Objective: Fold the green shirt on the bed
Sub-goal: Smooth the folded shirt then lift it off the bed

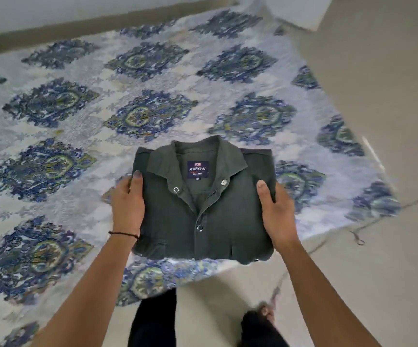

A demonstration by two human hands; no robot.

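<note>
The dark green shirt [218,216] is folded into a compact rectangle, collar up, with a blue label showing inside the neck and metal snaps down the front. It sits over the near corner of the bed [82,151], which is covered by a white sheet with blue and green medallions. My left hand [127,206] grips the shirt's left edge, thumb on top and fingers underneath. My right hand [276,211] grips the right edge the same way. Whether the shirt rests on the sheet or is lifted slightly off it is unclear.
Pale tiled floor [378,121] runs along the bed's right side and in front of it. My legs in dark trousers [153,321] stand at the bed's near corner. A white wall and a white block [298,11] are at the far end.
</note>
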